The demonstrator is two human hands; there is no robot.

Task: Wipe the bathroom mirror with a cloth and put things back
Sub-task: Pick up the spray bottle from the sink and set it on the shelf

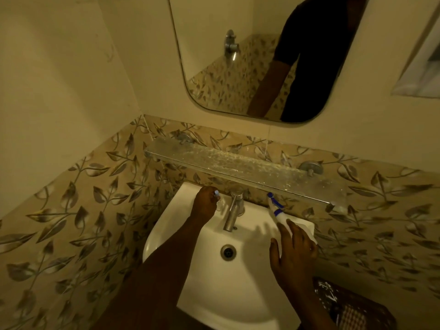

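On the far left there is only the wall, plain cream in the upper part and covered below with leaf-pattern tiles (78, 210). Going to the right, the left hand (205, 204) reaches to the back left corner of the white sink (202, 270), just left of the metal tap (234, 210). Its fingers are curled around a small clear bottle (218, 201) with a pale blue top; most of the bottle is hidden by the hand. Above the sink, a long glass shelf (238, 165) is fixed to the tiles, and its surface looks spotted and dusty. Higher on the wall hangs the mirror (238, 67), which shows the reflection of the person in dark clothing. To the right of the tap, a white spray bottle (277, 211) with a blue nozzle lies tilted at the back right part of the sink, under the front edge of the shelf. The right hand (294, 252) is above the right side of the basin, with the fingers spread and loosely bent. The fingertips lie on a white cloth (307, 228) on the sink's right corner and on the body of the spray bottle, but I cannot tell if they really grip anything.
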